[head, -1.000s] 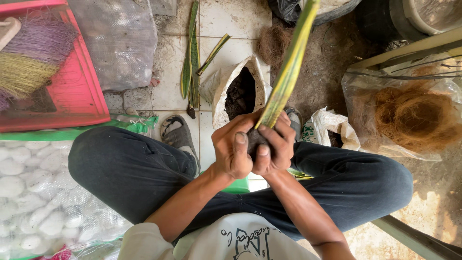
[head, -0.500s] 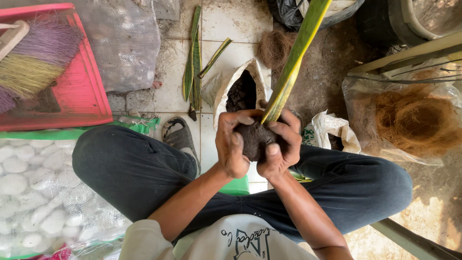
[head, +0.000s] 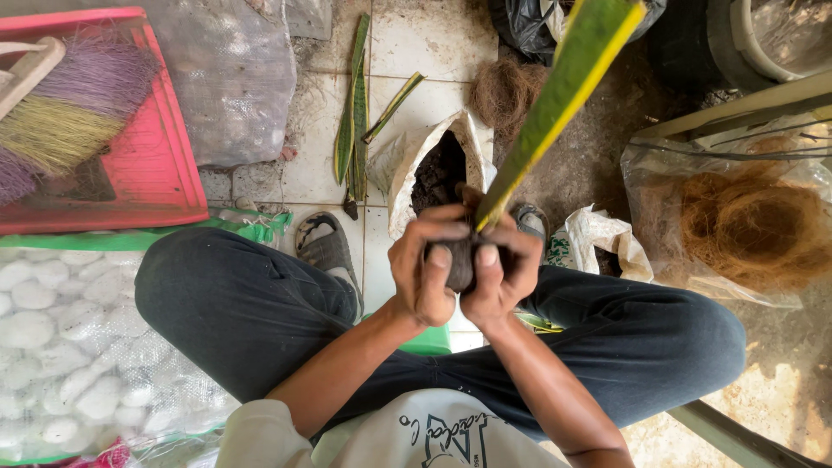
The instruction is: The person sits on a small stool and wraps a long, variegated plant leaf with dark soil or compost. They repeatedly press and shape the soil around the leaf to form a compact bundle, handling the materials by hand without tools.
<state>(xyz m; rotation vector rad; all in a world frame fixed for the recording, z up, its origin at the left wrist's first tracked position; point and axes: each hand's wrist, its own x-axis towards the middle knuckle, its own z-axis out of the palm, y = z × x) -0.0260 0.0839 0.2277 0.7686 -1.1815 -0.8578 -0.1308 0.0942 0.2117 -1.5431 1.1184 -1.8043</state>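
Long flat green leaf with a yellow edge (head: pixel 555 104), stiff and strap-shaped, pointing up and away toward the top right, long axis slanting from the hands to the frame's upper edge. Base sunk in a dark, crumbly ball of soil (head: pixel 459 260), held above the lap. Left hand (head: pixel 425 273) and right hand (head: pixel 503 277) both cupped tight around that ball, pressed together, thumbs on the near face. Open white woven sack of dark soil (head: pixel 407 169) just beyond on pale tiles.
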